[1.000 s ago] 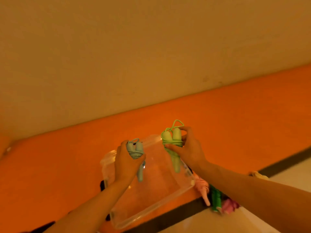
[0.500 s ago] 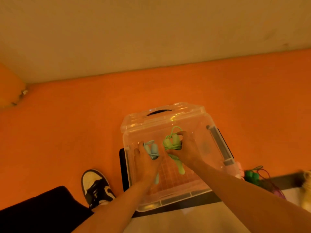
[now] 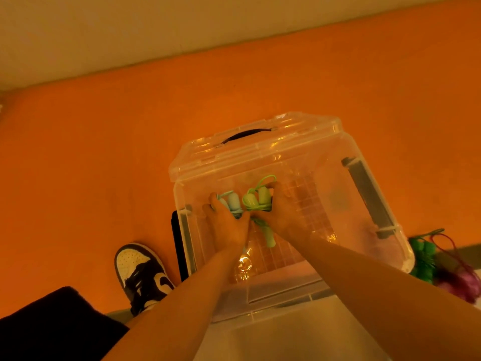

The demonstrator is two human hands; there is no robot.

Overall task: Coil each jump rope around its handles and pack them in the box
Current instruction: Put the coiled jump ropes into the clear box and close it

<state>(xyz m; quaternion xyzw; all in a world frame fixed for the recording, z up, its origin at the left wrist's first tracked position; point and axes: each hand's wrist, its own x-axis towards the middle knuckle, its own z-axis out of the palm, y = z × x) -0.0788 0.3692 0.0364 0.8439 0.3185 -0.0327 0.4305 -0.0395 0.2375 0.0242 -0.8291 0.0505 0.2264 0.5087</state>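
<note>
Within the box (image 3: 378, 201), the left hand (image 3: 229, 230) has its fingers curled round the blue rope (image 3: 232, 201) and the right hand (image 3: 282, 217) round the green rope (image 3: 256, 200), bundles side by side, long axes toward the lid (image 3: 260, 144).

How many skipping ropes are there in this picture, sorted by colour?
Pale blue jump rope: 1, held by the left hand
Light green jump rope: 1, held by the right hand
Dark green jump rope: 1, on the floor beside the clear box
Purple jump rope: 1, blurred, next to the dark green one
Total: 4
</note>
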